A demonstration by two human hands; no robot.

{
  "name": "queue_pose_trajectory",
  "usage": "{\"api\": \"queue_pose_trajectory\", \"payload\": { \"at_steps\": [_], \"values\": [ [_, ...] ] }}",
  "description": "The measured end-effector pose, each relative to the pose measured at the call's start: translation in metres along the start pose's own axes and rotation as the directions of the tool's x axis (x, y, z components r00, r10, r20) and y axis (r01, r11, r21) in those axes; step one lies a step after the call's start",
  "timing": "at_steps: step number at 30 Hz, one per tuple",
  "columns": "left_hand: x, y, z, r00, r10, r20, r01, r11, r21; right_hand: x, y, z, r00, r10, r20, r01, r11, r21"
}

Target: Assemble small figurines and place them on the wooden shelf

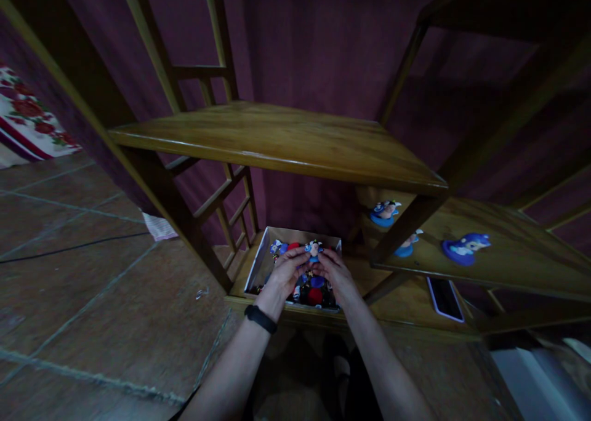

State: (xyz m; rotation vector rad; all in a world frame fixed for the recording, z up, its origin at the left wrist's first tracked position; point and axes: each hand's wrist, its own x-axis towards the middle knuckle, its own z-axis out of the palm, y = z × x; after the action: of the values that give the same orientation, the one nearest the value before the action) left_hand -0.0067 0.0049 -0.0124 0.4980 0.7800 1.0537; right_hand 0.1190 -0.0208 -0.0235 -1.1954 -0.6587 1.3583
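Between my fingertips is a small toy figurine [314, 248] with a blue base, held above an open box. My left hand [290, 268] grips it from the left, and my right hand [336, 272] closes on it from the other side. Below them the white-edged cardboard box [259, 260] holds several more small figures in blue, red and black, partly hidden by my hands. A red piece [314, 296] shows near the box's front edge. The box sits on the lowest wooden shelf.
An upper wooden shelf [277, 139] juts out above the box. On the right-hand shelf stand a pale figurine on a blue base [384, 213], another one [408, 244] partly behind a post, and a purple-blue figurine [466, 248]. A phone [445, 298] lies lower right.
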Motion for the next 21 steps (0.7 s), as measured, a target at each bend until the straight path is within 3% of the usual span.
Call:
{"api": "queue_pose_trajectory", "payload": {
  "at_steps": [21],
  "values": [
    [-0.001, 0.004, 0.001, 1.0, 0.003, 0.009, -0.002, 1.0, -0.008, -0.007, -0.011, -0.002, 0.995, -0.056, 0.086, 0.062, 0.995, -0.072]
  ]
}}
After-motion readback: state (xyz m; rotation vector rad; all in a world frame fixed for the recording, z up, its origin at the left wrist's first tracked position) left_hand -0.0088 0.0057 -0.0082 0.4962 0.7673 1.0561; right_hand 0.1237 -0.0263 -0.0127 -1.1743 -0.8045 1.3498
